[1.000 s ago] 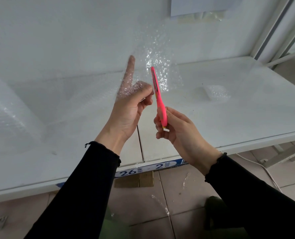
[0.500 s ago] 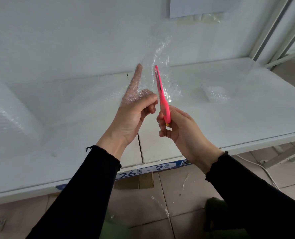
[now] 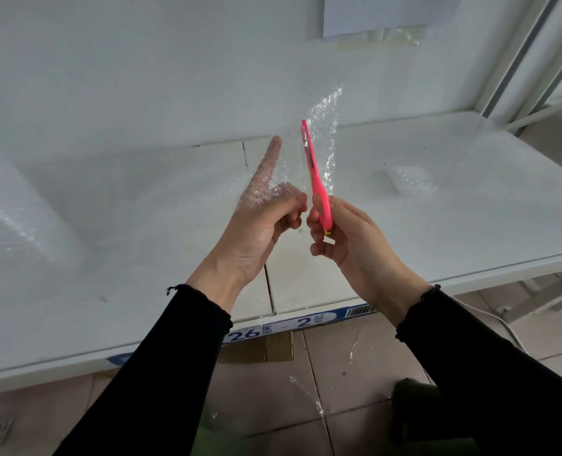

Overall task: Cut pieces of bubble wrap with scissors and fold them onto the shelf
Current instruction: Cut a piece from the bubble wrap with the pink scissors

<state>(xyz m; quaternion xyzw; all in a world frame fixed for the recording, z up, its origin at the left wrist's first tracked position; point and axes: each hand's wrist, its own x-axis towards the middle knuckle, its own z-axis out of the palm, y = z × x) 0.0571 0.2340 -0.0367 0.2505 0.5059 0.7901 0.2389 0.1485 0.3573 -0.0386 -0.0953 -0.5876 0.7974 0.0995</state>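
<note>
This bubble wrap (image 3: 322,126) looks limp, light: my left hand (image 3: 259,222) pinches it beside the cut, index finger straight. At its three o'clock, my right hand (image 3: 348,245) grips the scissors (image 3: 317,182).

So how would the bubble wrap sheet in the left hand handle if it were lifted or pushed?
Probably floppy: the bubble wrap sheet bends over the left hand and crinkles beside the scissors. Likely very light for its size, since that one hand's grip alone holds it up. Possibly a bit slippery, judging by its glossy glints.
</note>
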